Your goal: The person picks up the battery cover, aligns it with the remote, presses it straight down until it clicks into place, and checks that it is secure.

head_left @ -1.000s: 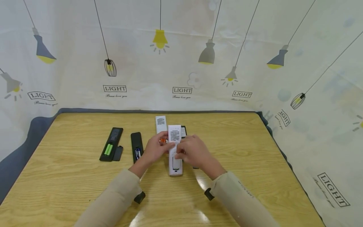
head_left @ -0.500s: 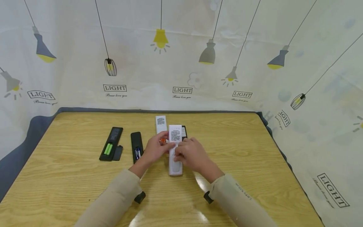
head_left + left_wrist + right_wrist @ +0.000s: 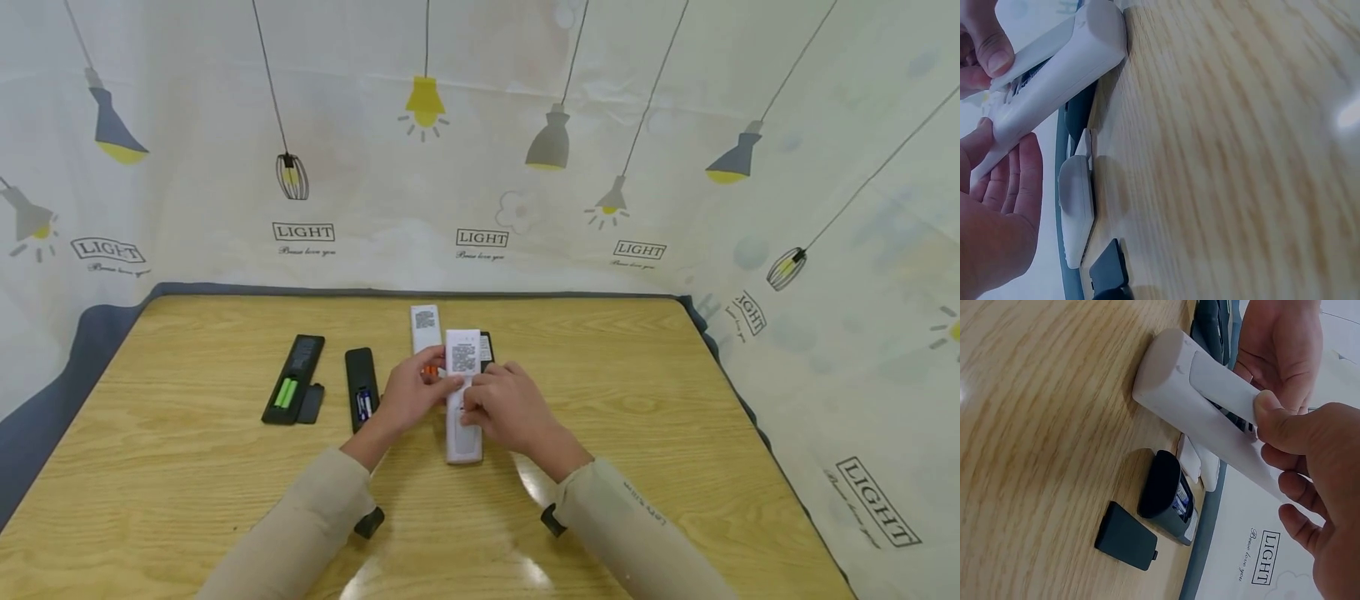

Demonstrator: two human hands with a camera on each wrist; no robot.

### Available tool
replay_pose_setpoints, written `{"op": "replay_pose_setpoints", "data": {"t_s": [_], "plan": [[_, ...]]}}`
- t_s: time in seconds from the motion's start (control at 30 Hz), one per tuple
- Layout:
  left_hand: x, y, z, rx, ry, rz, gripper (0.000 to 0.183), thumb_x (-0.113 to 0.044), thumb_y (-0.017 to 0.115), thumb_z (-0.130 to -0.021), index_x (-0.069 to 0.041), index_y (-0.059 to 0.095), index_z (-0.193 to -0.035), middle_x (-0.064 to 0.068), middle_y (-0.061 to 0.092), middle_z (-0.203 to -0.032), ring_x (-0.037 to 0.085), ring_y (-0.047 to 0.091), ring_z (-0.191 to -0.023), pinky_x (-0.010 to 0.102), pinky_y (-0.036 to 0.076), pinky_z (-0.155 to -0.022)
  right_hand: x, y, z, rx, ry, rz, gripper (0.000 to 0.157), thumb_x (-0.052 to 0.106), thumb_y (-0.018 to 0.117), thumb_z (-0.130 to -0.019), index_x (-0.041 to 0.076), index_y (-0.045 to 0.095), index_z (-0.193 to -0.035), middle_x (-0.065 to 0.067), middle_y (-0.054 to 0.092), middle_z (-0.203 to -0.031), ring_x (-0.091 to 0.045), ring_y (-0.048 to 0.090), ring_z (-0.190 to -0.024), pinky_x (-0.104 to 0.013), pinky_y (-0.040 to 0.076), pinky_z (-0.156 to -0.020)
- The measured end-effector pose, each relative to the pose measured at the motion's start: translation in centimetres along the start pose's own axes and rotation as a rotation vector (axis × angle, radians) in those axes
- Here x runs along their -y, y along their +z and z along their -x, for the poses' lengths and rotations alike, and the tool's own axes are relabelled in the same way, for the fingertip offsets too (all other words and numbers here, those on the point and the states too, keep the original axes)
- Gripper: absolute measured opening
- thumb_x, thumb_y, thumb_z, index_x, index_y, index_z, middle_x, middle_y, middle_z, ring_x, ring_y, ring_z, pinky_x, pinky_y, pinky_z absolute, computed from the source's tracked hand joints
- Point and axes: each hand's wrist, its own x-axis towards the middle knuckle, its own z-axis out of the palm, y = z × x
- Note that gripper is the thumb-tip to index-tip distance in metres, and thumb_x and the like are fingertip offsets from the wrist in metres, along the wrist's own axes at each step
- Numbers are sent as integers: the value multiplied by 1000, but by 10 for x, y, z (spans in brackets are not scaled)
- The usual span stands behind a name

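My left hand (image 3: 411, 390) grips a white remote control (image 3: 462, 354) by its side, back face up, above the table. With thumb and finger, my right hand (image 3: 513, 408) pinches the raised end of its white battery cover (image 3: 1225, 387). The cover's other end sits against the lower end of the remote, leaving it tilted over the battery compartment. A dark gap (image 3: 1030, 76) shows under it in the left wrist view; what lies inside is mostly hidden.
Left on the wooden table (image 3: 187, 467) lie two black remotes, one with green batteries (image 3: 286, 393), one with blue batteries (image 3: 364, 406). Another white remote (image 3: 425, 327) lies behind my left hand. A black remote (image 3: 1169, 497) and its loose cover (image 3: 1125, 536) lie to the right.
The cover's lower end has slid down into the remote; the dark gap seen there a second ago is closed. My right hand has shifted only slightly, and the left still holds the remote.
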Motion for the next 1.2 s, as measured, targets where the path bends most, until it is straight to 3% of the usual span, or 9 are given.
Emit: {"op": "replay_pose_setpoints", "data": {"t_s": [0.33,0.9,1.2], "plan": [[1,0,0,-22,3,-17,50,-22,69,-92,-16,52,-138,11,61,-118,18,67,-87,34,60,-68,3,4,2,-30,3,12,23,40,75,-81,22,63,-74,10,65,-79,-11,46,-72,-28,38,-72],[4,-1,1,-24,9,-2,50,-22,69,-91,-15,52,-138,12,61,-118,18,67,-87,39,60,-71,2,9,6,-105,39,-12,26,43,78,-77,24,61,-70,13,61,-73,-9,45,-70,-25,36,-67],[5,-1,0,-29,16,-27,50,-23,70,-91,-15,53,-138,11,61,-117,18,67,-86,36,60,-70,1,14,10,-163,64,-47,23,42,77,-79,22,68,-86,11,67,-78,-8,52,-74,-27,43,-70]]}}
